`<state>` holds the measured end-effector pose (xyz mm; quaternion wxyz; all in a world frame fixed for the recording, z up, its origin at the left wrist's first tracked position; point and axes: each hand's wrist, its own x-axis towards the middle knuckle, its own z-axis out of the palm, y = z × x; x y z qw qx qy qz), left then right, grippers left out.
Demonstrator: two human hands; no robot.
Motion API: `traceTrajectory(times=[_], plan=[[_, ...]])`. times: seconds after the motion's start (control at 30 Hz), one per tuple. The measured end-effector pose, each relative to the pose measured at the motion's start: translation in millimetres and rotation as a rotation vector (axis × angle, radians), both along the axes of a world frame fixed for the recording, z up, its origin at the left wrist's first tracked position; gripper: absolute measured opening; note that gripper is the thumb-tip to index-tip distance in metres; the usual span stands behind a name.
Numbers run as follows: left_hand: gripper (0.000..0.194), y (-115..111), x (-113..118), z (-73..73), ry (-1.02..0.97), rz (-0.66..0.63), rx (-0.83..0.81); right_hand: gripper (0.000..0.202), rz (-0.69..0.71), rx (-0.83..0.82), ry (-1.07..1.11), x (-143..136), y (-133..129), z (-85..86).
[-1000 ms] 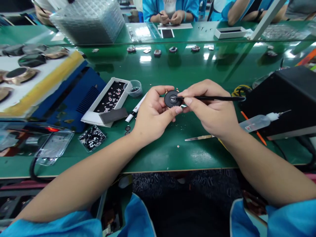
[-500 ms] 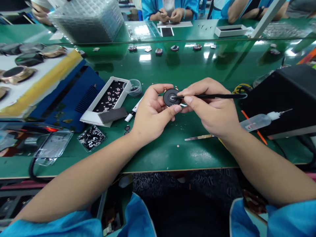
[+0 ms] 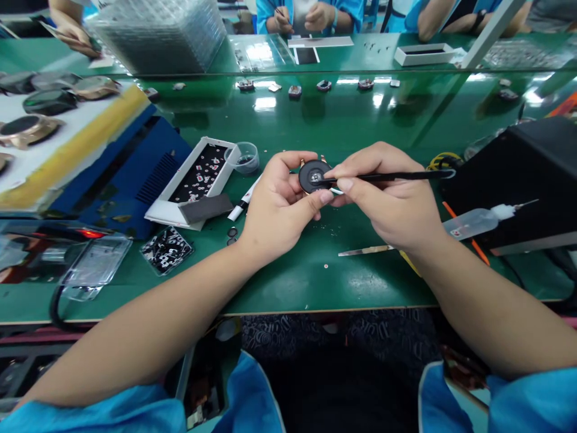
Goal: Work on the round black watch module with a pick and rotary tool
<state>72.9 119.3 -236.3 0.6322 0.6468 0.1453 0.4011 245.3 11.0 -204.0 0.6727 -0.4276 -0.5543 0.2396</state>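
Observation:
My left hand (image 3: 282, 195) holds a round watch case (image 3: 307, 177) by its rim, between thumb and fingers, with the black back facing up. Gold lugs stick out at its far edge, and a small shiny round patch lies at its centre. My right hand (image 3: 385, 195) is closed in a pinch on slim black tweezers (image 3: 401, 176). Their tip is at the shiny centre of the case back; whether it presses there I cannot tell. The fingertips of both hands almost meet at the case's right side.
Left of my hands are a white box (image 3: 202, 174) of tiny parts, a clear cup (image 3: 246, 157), a marker (image 3: 243, 198) and a tray of small pieces (image 3: 166, 249). A knife (image 3: 365, 250) and a needle bottle (image 3: 478, 222) lie right. Watches (image 3: 29, 129) fill the left stand. Co-workers sit opposite.
Both hands keep their grip, and the tweezers' tip stays near the case's centre. The view has shifted slightly. Across the bench, a co-worker's hands have moved apart.

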Motion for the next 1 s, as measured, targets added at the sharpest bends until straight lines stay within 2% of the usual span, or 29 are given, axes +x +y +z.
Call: traceTrajectory(times=[0.37,0.57,0.7,0.87,1.0], plan=[[0.083,1.1,-1.3,-2.0,0.003,0.008,0.017,0.004,-0.036,-0.05,-0.013,-0.2,-1.6,-0.4],[0.077,0.8,0.0,-2.4,-0.031,0.015,0.057,0.007,0.019,-0.006,0.029,-0.8,-0.7,-0.1],[0.069,3.2,1.2,-6.2,-0.06,0.009,0.125,0.003,-0.034,-0.049,0.054,0.1,-0.9,-0.1],[0.069,5.4,0.5,-8.0,-0.05,0.012,0.164,0.005,0.026,-0.046,0.034,1.9,-1.4,-0.9],[0.067,6.3,-0.3,-7.4,-0.045,-0.007,0.166,0.005,-0.013,-0.058,0.054,3.3,-1.0,-1.4]])
